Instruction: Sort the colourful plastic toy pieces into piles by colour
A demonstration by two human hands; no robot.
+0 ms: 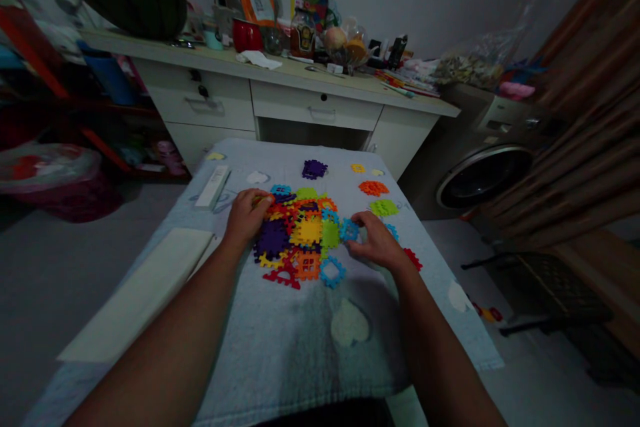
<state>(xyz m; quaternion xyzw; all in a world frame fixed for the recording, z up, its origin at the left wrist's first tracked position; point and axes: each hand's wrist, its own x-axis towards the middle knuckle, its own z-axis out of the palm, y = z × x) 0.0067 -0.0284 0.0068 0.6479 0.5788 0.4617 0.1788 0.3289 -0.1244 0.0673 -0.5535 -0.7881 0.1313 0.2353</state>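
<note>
A heap of colourful interlocking plastic tiles (306, 232) lies in the middle of the cloth-covered table. My right hand (374, 241), at the heap's right edge, pinches a blue tile (349, 230) between thumb and fingers. On the left edge of the heap rests my left hand (245, 215), its fingers closed on a small yellowish tile (257, 201) that is mostly hidden. Sorted by colour, small piles sit apart: purple tiles (314, 169) at the back, orange tiles (373, 188) and green tiles (384, 207) on the right. Red tiles (413, 259) show partly behind my right wrist.
A long white box (143, 290) and a smaller white box (213, 187) lie on the table's left side. Behind the table stands a cluttered counter (320, 73) with drawers. A washing machine (475, 153) and a low stool (550, 290) are on the right.
</note>
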